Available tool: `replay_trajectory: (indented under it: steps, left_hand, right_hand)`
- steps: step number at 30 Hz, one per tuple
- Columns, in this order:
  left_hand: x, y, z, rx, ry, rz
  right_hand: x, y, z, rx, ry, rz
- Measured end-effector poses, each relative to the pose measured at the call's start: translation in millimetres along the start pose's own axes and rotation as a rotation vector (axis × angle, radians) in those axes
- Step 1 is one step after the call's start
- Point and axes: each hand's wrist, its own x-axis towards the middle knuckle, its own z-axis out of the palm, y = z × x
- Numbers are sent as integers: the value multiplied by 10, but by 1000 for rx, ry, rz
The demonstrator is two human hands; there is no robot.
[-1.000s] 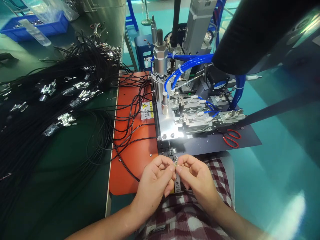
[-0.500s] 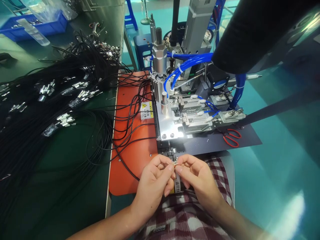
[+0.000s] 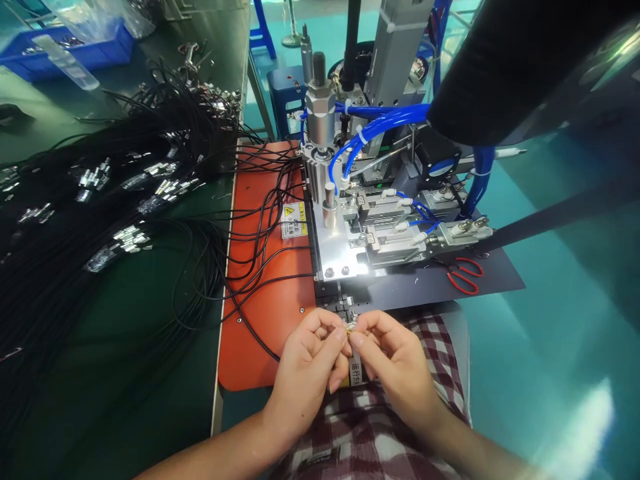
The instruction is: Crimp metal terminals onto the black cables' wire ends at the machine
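Brass-tone tiny connector (image 3: 351, 327), pinched btwn left hand (image 3: 309, 360) & right hand (image 3: 395, 363) fingers

A green bench (image 3: 125, 333) carries black cables (image 3: 75, 253) and an orange mat (image 3: 260, 313).

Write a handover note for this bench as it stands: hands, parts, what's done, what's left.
Left hand: pinching a small metal connector at the fingertips.
Right hand: pinching the same connector from the other side.
Parts: black cable pile with metal ends lies left, strands trailing over the orange mat. Red scissors sit right of the press fixture.
Done: connector in hand.
Left: connector is not in the fixture yet.
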Motion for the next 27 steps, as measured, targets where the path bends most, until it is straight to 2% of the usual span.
replay_trajectory:
  steps: [3,7,12,15,19,21,24,26,27]
  left_hand:
    - [25,40,-35,56,62,27]
    - [48,42,-69,42,50,-27]
    - [36,42,-35,55,2,-83]
    - [34,52,-19,83,-7,-91]
    - [21,111,-2,159,-15,-116]
    - [-4,144,-2,279,-4,-65]
    - [-46,147,-26,542,12,158]
    - [-54,121,-50,622,-14,247]
    - [-47,110,-59,609,-36,225]
  right_hand:
    - [-24,24,-28,-38,18,-14]
    - [41,-31,-81,0,19,44]
    - [111,-127,-92,-73,-56,4]
    - [123,-118,-95,-165,-59,-23]
    - [119,-79,-128,-308,-61,-135]
    - [102,-83,-147,-364,-75,-217]
    - [72,-114,-162,-385,-90,-311]
    - [64,-129,-162,-313,-93,-246]
    - [66,-131,-162,-252,-107,-166]
